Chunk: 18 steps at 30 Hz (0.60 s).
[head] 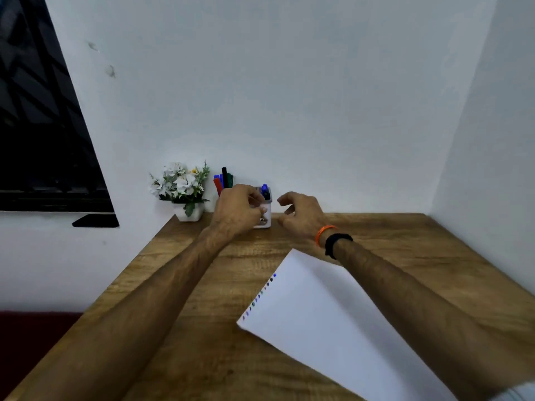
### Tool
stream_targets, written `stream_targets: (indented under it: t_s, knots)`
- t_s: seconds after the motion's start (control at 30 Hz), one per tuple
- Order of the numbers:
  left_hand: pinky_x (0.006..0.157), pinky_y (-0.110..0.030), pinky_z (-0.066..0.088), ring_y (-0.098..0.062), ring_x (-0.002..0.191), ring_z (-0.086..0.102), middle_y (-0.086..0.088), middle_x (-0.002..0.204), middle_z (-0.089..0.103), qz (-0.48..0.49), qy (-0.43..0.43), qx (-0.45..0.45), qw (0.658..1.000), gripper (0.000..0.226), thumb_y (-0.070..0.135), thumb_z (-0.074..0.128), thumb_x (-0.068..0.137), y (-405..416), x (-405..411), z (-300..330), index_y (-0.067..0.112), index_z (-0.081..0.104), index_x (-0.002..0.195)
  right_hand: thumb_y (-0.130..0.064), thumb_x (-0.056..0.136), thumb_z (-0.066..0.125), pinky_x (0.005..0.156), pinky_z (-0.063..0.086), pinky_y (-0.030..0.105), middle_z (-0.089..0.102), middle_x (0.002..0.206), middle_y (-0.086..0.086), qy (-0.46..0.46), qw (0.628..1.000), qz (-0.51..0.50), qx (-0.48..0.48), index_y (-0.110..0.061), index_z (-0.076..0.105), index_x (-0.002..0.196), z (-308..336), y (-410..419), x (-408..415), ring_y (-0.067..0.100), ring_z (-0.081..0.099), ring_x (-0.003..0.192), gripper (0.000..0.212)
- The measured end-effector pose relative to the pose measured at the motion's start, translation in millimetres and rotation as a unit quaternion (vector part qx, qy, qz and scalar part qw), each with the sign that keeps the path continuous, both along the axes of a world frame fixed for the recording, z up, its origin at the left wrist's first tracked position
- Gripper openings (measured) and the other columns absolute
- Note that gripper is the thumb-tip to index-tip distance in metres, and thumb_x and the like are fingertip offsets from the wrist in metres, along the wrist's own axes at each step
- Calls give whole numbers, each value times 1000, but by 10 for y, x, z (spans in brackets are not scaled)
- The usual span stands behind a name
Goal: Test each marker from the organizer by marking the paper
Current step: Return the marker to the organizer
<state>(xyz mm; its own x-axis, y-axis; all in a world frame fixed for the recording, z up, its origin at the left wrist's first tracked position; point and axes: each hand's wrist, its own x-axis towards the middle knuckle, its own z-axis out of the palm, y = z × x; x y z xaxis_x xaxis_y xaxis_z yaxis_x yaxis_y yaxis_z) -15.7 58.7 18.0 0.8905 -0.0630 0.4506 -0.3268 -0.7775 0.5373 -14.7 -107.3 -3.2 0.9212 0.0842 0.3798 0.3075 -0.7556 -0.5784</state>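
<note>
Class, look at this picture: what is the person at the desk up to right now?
A person reaches both arms across a wooden desk to a white organizer of markers by the wall. The left hand is at the organizer, fingers curled at its top; whether it holds a marker is hidden. The right hand hovers beside it, loosely curled and empty. A sheet of paper nearer the person already carries a row of small coloured test marks along one edge.

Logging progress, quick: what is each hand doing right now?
Left hand: fingers curled at the organizer; grip cannot be told.
Right hand: loosely curled, holding nothing.
</note>
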Motion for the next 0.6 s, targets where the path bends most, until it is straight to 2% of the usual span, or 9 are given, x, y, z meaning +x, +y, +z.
stream_targets:
  t_s: [0.17,0.27,0.33,0.4,0.43,0.5,0.53,0.6]
  knots:
    - [77,-18,45,-9,89,66,6,97,73,-27,62,35,997,23,31,78,79,-122,-774,-272,18,75,98,-10,75,63,87,51,28,70,112,6,16,996,13,-82,-12,68,113,-74,-173,-514,22,64,101,38]
    - [77,-21,44,-12,93,66,3,102,73,-65,93,64,991,31,37,73,84,-269,-1198,-476,17,74,107,-14,81,65,83,50,31,72,106,6,9,989,36,-145,-10,70,106,-176,-316,-753,24,65,100,26]
    - [80,-24,44,-17,103,63,2,111,71,-88,115,133,980,41,47,68,85,-340,-1392,-638,17,71,114,-21,86,66,90,48,33,70,116,1,25,982,62,-175,-15,71,111,-265,-426,-864,21,63,107,27]
    - [80,-30,45,-22,104,59,-4,113,68,-104,145,211,961,49,57,60,86,-374,-1457,-762,16,66,113,-30,92,62,98,41,29,64,130,-4,74,968,87,-223,-22,67,122,-343,-524,-945,18,56,118,32]
    - [79,-32,44,-24,104,57,-6,114,66,-110,157,241,951,52,59,57,87,-375,-1433,-793,15,63,113,-35,95,58,102,36,27,59,136,-6,96,960,92,-246,-24,64,128,-379,-563,-971,17,52,124,35]
    - [86,-34,44,-25,113,54,-6,125,61,-119,174,274,938,53,57,54,90,-374,-1295,-777,17,58,123,-43,97,51,108,31,31,54,143,-4,117,952,78,-271,-25,56,136,-445,-633,-983,20,46,132,43]
    - [92,-35,43,-25,118,52,-5,131,59,-118,175,281,936,52,53,54,91,-380,-1180,-746,18,57,128,-47,98,47,105,34,34,54,141,0,120,950,56,-281,-24,54,137,-460,-662,-967,25,47,130,46]
    - [96,-36,44,-24,119,53,-5,132,60,-100,163,292,937,44,42,56,94,-382,-941,-689,18,59,130,-50,100,38,88,38,34,57,130,6,122,941,12,-316,-17,55,127,-499,-686,-908,30,52,120,47]
